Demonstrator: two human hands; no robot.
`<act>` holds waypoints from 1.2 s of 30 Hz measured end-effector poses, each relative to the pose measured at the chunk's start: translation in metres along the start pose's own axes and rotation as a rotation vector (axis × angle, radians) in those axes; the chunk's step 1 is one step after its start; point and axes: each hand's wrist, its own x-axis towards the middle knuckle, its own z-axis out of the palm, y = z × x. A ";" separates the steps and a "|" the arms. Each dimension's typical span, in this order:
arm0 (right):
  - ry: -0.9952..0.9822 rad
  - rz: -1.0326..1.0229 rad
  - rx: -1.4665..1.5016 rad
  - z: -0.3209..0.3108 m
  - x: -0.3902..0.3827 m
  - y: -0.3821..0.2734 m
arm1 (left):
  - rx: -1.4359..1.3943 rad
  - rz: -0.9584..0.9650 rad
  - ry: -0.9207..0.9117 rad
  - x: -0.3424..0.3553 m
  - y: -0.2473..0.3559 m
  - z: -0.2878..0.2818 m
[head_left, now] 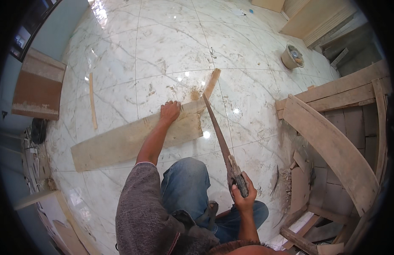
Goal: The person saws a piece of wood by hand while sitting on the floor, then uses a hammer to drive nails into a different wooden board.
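Observation:
A long, dusty wooden plank (pixel 129 142) lies slantwise on the tiled floor before my knees. My left hand (pixel 170 111) grips its far edge near the right end, fingers bent over that edge. In my right hand (pixel 245 193) is the worn handle of a handsaw (pixel 220 138), its toothed blade pointing away from me. The blade's tip is at the plank's far right corner, beside a narrow wood strip (pixel 212 83); whether the tip touches either one, I cannot tell. The plank's right end looks rough. Brown sawdust (pixel 194 93) is scattered just beyond the corner.
To the right, a wooden frame (pixel 333 97) with a curved board (pixel 333 144) borders a recess. A bucket (pixel 292 58) stands at the far right. A thin stick (pixel 92 101) lies on the left, near a leaning brown panel (pixel 39 85). Rubble (pixel 287 182) lines the recess.

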 end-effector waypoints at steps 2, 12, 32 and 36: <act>-0.004 -0.105 -0.050 0.011 0.016 0.003 | -0.045 0.043 0.121 0.006 0.014 0.009; -0.113 -0.078 -0.118 0.029 0.049 0.017 | -0.066 -0.017 0.066 0.018 0.080 0.014; -0.150 -0.196 -0.139 0.021 0.055 0.052 | -0.059 -0.020 0.083 0.018 0.082 0.013; -0.198 -0.100 -0.188 0.036 0.073 0.022 | -0.037 -0.022 0.090 0.014 0.083 0.015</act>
